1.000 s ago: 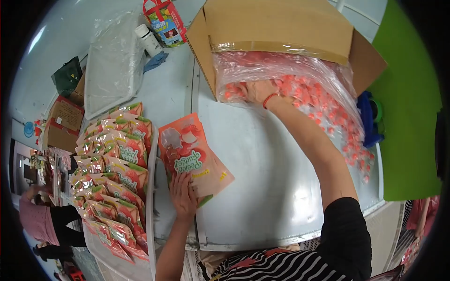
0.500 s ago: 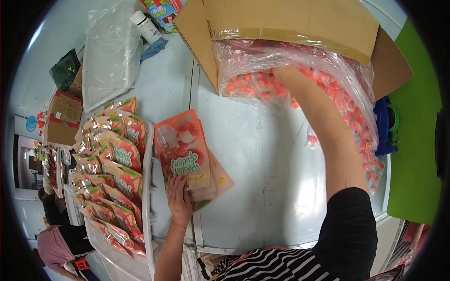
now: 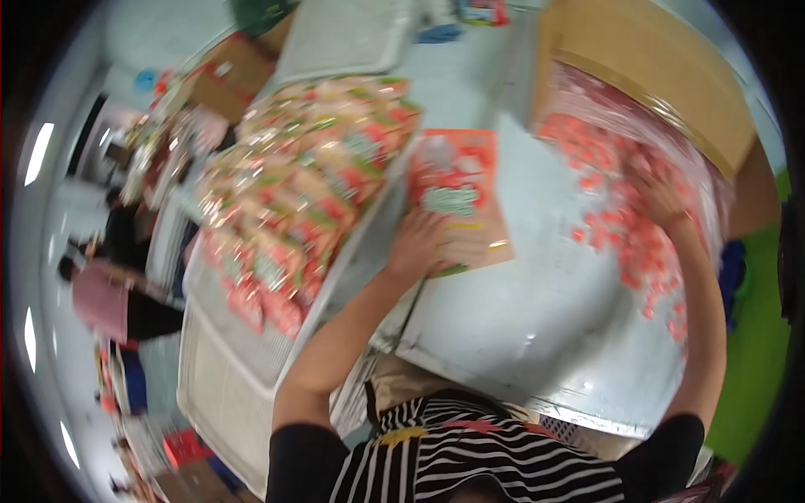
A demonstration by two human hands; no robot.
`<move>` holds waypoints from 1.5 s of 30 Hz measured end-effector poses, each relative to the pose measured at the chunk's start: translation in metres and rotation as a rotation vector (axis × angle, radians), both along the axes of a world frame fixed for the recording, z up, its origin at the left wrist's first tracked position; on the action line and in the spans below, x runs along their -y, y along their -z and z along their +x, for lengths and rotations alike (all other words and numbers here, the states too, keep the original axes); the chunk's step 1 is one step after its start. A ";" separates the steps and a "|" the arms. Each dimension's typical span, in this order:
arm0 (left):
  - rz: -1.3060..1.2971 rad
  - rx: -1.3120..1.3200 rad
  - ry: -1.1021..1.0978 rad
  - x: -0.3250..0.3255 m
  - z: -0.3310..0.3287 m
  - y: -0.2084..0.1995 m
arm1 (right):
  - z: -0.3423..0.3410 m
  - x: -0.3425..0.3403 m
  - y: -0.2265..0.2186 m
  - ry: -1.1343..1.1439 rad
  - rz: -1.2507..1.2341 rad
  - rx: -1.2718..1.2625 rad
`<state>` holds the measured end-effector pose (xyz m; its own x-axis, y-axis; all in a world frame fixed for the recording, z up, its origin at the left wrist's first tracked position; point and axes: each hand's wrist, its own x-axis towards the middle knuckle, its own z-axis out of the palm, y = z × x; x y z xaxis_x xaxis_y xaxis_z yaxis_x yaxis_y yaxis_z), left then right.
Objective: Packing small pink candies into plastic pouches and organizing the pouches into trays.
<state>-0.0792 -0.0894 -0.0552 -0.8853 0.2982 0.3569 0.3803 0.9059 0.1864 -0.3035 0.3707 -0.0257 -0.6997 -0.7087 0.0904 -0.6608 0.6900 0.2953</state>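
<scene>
My left hand (image 3: pixel 417 243) lies with its fingers flat on the lower part of a small stack of flat orange-and-peach pouches (image 3: pixel 457 180). The top pouch has fruit pictures on it. At the right, my right hand (image 3: pixel 658 193) reaches into a pile of small wrapped red-orange candies (image 3: pixel 633 247). Its fingers are smeared by motion, and I cannot make out whether they hold any candy. The candies spill from a clear pinkish plastic bag (image 3: pixel 641 101) onto the table, in front of an open cardboard box (image 3: pixel 654 54).
Left of the pouches, a white tray (image 3: pixel 289 373) holds rows of filled pouches (image 3: pixel 310 184). Behind it sit a plastic-covered white tray (image 3: pixel 340 38) and a blue cloth (image 3: pixel 438 34). A person in a pink top (image 3: pixel 101 302) stands at the far left.
The view has swung left and blurred. My right hand has drawn back from the bag's mouth, nearer to me, and more candies lie spread on the table. My left hand remains on the pouches.
</scene>
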 end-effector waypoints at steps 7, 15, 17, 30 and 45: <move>-0.239 -0.080 -0.018 0.008 -0.036 -0.049 | 0.071 0.041 -0.023 0.171 -0.028 -0.042; 0.341 -0.179 0.120 -0.080 0.021 -0.058 | 0.263 0.220 -0.033 0.155 -1.592 1.112; 0.391 -0.151 0.077 -0.088 0.031 -0.057 | 0.268 0.230 -0.034 0.230 -1.699 1.144; 0.631 -0.163 -0.065 -0.012 0.071 -0.076 | 0.225 0.168 0.040 0.616 -1.526 0.810; 0.532 -0.108 -1.227 0.286 0.178 -0.012 | 0.327 0.512 -0.039 -0.592 -0.594 0.197</move>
